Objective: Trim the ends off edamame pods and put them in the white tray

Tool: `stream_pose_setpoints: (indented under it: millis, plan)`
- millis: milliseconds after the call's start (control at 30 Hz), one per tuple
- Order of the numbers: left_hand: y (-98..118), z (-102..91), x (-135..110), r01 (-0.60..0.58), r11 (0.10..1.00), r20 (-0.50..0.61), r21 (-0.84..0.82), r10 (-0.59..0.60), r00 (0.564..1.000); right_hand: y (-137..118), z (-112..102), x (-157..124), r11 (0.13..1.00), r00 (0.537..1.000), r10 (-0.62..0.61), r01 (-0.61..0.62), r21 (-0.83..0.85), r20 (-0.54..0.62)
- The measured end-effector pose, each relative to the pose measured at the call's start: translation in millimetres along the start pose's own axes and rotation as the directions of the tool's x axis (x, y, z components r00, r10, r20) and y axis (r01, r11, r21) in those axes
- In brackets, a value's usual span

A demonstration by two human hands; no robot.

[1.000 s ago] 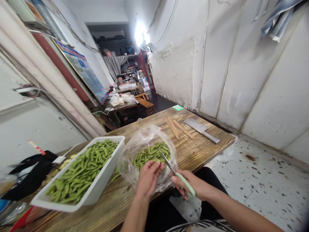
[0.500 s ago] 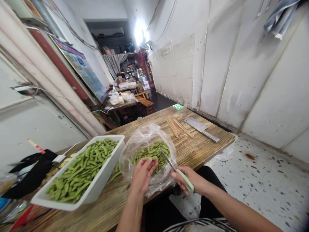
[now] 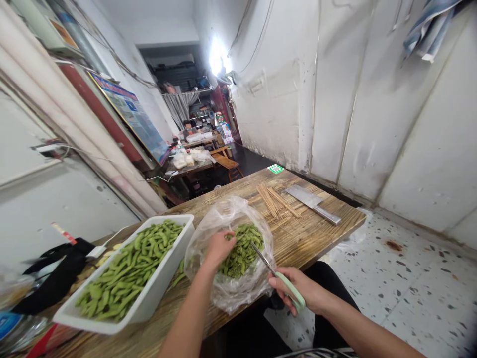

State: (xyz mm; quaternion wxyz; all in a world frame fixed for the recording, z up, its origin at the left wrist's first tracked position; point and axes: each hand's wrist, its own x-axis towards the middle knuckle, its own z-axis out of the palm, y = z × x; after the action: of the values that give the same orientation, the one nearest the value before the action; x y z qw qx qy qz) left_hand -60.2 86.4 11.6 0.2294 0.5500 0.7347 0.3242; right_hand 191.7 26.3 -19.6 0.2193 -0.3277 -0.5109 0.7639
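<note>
A clear plastic bag (image 3: 197, 248) lies opened out on the table with a heap of green edamame pods (image 3: 242, 251) inside. My left hand (image 3: 219, 247) is over the left part of this heap, its fingers curled in at the pods; whatever they hold is too small to make out. In my right hand (image 3: 294, 287) is a pair of scissors (image 3: 288, 284) with pale green handles. Their blades point up and left over the bag's right side and look nearly closed. To the left stands a white plastic tub (image 3: 149, 298) filled with more pods.
Beyond the bag, thin wooden skewers (image 3: 276, 201) lie beside a cleaver (image 3: 311, 202) on the wooden table (image 3: 298, 243). Left of the tub are a black bag (image 3: 55, 278) and a plastic bottle (image 3: 22, 325). A person (image 3: 189, 128) is far back in the room.
My left hand has moved up and away, over the heap; the pod that showed in its fingers can no longer be seen. The scissors have shifted slightly down and right.
</note>
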Motion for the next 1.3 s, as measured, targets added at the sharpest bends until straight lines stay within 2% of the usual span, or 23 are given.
stream_pose_setpoints:
  millis: [67, 100, 167, 300, 400, 500, 800, 967, 1100, 1167, 1300]
  plan:
    - [3, -0.3, 6, -0.105, 0.964, 0.088, 0.243, 0.086, 0.992, 1, -1, 0, 1.000, 1.000, 0.010, -0.010, 0.001, -0.009]
    - [5, -1.0, 7, -0.130, 0.954, 0.115, 0.272, 0.102, 0.988, 1, -1, 0, 1.000, 1.000, 0.012, -0.012, 0.002, -0.010]
    - [11, -3.6, 3, -0.168, 0.961, 0.130, 0.220, 0.142, 0.981, 0, -2, 0, 1.000, 1.000, 0.005, -0.005, 0.008, -0.005]
    - [26, -9.7, -18, -0.214, 0.977, 0.201, -0.016, 0.213, 0.956, -2, -2, 2, 1.000, 0.999, -0.024, 0.024, 0.004, 0.027]
    - [33, -9.9, -37, -0.146, 0.981, 0.277, -0.130, 0.177, 0.944, -4, -2, 4, 0.998, 0.997, -0.051, 0.053, -0.024, 0.056]
    - [35, -5.9, -51, -0.069, 0.978, 0.305, -0.197, 0.128, 0.944, -6, 0, 5, 0.997, 0.994, -0.071, 0.074, -0.038, 0.077]
    - [32, 6.5, -65, 0.146, 0.923, 0.414, -0.357, 0.016, 0.910, -13, 3, 3, 1.000, 0.998, -0.016, 0.015, 0.022, 0.061]
    - [29, 6.2, -66, 0.294, 0.805, 0.477, -0.516, -0.016, 0.879, -10, 2, 6, 1.000, 0.999, -0.027, 0.027, 0.002, 0.042]
    - [25, 8.9, -65, 0.370, 0.635, 0.386, -0.678, -0.120, 0.915, -5, 2, 5, 0.998, 0.995, -0.045, 0.041, 0.040, 0.091]
    - [24, 11.9, -65, 0.371, 0.553, 0.364, -0.746, -0.128, 0.923, -5, 5, 4, 0.998, 0.993, -0.052, 0.047, 0.049, 0.105]
    - [27, 18.3, -68, 0.352, 0.525, 0.340, -0.775, -0.125, 0.932, -8, 11, 1, 0.998, 0.995, -0.067, 0.065, 0.018, 0.080]
